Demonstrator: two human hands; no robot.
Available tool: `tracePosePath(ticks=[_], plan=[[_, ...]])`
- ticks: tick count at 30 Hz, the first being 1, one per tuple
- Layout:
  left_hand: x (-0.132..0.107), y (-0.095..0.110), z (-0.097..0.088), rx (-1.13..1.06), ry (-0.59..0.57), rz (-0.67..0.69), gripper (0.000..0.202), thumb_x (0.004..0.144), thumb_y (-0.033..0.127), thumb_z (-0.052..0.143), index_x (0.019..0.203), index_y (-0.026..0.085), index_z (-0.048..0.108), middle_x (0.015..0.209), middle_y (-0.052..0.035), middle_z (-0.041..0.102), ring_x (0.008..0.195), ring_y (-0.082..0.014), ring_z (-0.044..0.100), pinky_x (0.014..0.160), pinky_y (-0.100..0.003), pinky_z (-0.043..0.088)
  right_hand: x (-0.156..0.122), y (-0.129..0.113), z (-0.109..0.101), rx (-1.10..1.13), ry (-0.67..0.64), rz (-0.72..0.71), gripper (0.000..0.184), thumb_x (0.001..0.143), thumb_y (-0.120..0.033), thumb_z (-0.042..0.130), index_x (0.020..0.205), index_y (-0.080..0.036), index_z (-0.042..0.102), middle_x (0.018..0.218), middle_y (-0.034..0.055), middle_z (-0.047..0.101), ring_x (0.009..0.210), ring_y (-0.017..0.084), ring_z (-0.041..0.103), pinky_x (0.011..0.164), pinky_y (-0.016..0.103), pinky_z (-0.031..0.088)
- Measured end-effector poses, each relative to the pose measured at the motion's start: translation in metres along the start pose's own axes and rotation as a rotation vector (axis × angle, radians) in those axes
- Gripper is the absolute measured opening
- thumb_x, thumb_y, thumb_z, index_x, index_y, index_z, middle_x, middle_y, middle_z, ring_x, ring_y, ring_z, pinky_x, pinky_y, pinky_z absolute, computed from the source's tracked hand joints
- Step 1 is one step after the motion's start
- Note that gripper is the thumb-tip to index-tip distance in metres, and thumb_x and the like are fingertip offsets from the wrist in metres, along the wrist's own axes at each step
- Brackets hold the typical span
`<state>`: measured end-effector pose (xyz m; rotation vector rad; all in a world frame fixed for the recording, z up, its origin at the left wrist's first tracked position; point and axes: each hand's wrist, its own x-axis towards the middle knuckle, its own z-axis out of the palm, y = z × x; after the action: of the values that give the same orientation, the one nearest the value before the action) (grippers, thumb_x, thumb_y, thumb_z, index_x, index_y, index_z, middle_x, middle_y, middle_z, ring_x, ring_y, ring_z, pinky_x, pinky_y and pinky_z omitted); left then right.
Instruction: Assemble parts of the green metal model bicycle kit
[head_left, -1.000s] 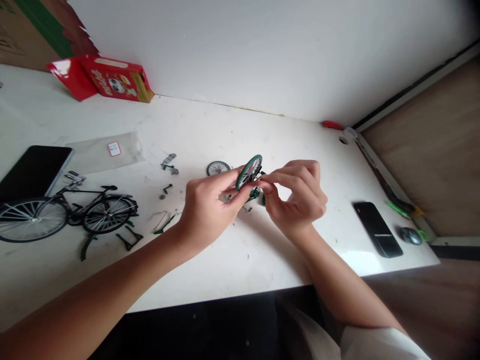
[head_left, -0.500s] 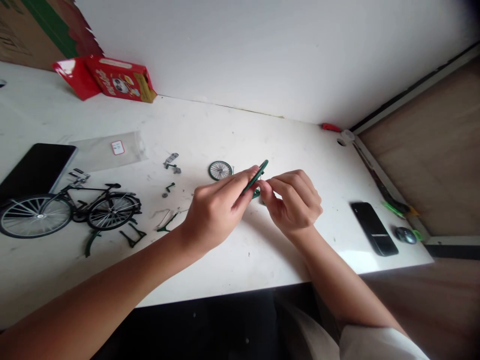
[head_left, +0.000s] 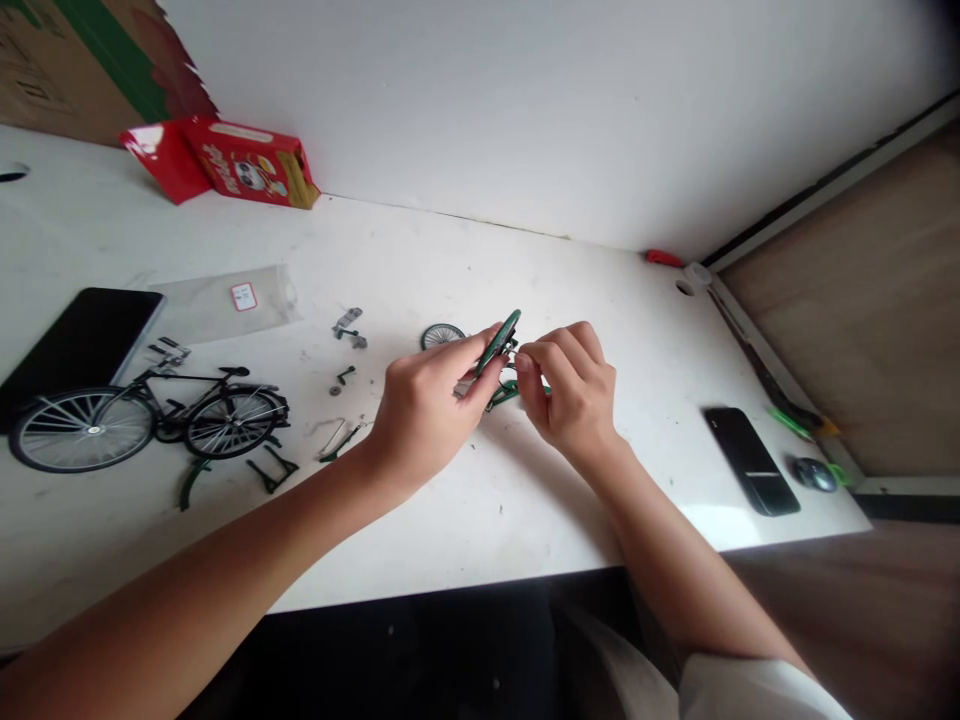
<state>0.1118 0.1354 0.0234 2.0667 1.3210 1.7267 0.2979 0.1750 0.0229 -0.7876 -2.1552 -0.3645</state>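
One held green wheel (head_left: 499,342); left hand (head_left: 429,408) partly hides second wheel (head_left: 441,334); bicycle (head_left: 166,431) leftward.

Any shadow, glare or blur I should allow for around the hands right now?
Head view: a soft shadow on the white table between the forearms; glare by its front edge near the black phone at right; upper-right corner dark; small detail between the green-rimmed wheel in the left hand and the right hand too fine to read.

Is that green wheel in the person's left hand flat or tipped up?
Tipped up: the green wheel shows nearly edge-on and slanting, pinched in the left hand.
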Motion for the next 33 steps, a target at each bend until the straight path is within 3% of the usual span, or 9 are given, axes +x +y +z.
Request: tracePosePath(ticks=[3, 7, 12, 16, 18, 25, 33], plan=[[-0.002, 0.0, 0.0, 0.022, 0.007, 0.059, 0.018, 0.099, 0.013, 0.068, 0.111, 0.019, 0.081, 0.084, -0.0038, 0.082, 0.067, -0.0136, 0.072, 0.066, -0.025, 0.06, -0.003, -0.003, 0.003, 0.118, -0.014, 0.039, 0.025, 0.106, -0.021, 0.051, 0.081, -0.024, 0.051, 0.067, 0.0001, 0.055, 0.067, 0.017, 0.043, 0.06, 0.033, 0.038], [-0.006, -0.001, 0.001, 0.036, -0.016, 0.124, 0.024, 0.101, 0.014, 0.067, 0.122, 0.018, 0.078, 0.096, -0.0059, 0.084, 0.077, -0.0152, 0.077, 0.078, -0.027, 0.066, -0.006, -0.013, 0.006, 0.334, -0.036, 0.23, 0.043, 0.112, -0.026, 0.04, 0.07, -0.023, 0.042, 0.061, -0.002, 0.047, 0.061, 0.012, 0.042, 0.057, 0.031, 0.036], [-0.005, -0.005, 0.002, 0.028, -0.019, 0.088, 0.021, 0.1, 0.013, 0.068, 0.117, 0.018, 0.079, 0.091, -0.0048, 0.083, 0.074, -0.0148, 0.076, 0.074, -0.026, 0.064, -0.006, -0.016, 0.004, 0.511, -0.096, 0.381, 0.04, 0.113, -0.027, 0.039, 0.075, -0.022, 0.052, 0.067, -0.0023, 0.053, 0.059, 0.009, 0.047, 0.058, 0.029, 0.04], [-0.002, -0.006, 0.002, 0.031, -0.018, 0.032, 0.017, 0.098, 0.013, 0.069, 0.11, 0.019, 0.08, 0.082, -0.0035, 0.08, 0.065, -0.0135, 0.07, 0.064, -0.025, 0.058, -0.003, -0.009, 0.001, 0.435, -0.089, 0.326, 0.015, 0.106, -0.027, 0.055, 0.092, -0.022, 0.055, 0.076, -0.0013, 0.057, 0.065, 0.011, 0.049, 0.057, 0.029, 0.04], [-0.002, -0.006, 0.002, 0.025, -0.024, 0.015, 0.015, 0.098, 0.013, 0.069, 0.105, 0.019, 0.081, 0.078, -0.0028, 0.079, 0.062, -0.0127, 0.067, 0.062, -0.025, 0.055, -0.002, -0.005, 0.0, 0.351, -0.08, 0.244, 0.011, 0.102, -0.024, 0.059, 0.093, -0.023, 0.053, 0.075, -0.0014, 0.056, 0.068, 0.013, 0.049, 0.057, 0.029, 0.039], [-0.002, -0.005, 0.002, 0.011, -0.038, -0.024, 0.01, 0.095, 0.013, 0.071, 0.09, 0.017, 0.078, 0.07, -0.0003, 0.073, 0.059, -0.01, 0.061, 0.06, -0.023, 0.048, 0.003, -0.002, -0.005, 0.052, -0.103, 0.062, 0.008, 0.101, -0.017, 0.057, 0.096, -0.023, 0.055, 0.074, 0.001, 0.056, 0.073, 0.017, 0.045, 0.059, 0.032, 0.037], [-0.002, -0.003, 0.003, 0.038, -0.026, 0.03, 0.011, 0.094, 0.009, 0.071, 0.085, 0.015, 0.076, 0.065, 0.0014, 0.068, 0.055, -0.0082, 0.056, 0.056, -0.022, 0.044, 0.0, -0.007, 0.0, 0.167, -0.12, 0.1, 0.022, 0.109, -0.019, 0.047, 0.088, -0.023, 0.052, 0.073, 0.0018, 0.057, 0.072, 0.016, 0.043, 0.06, 0.032, 0.036]])
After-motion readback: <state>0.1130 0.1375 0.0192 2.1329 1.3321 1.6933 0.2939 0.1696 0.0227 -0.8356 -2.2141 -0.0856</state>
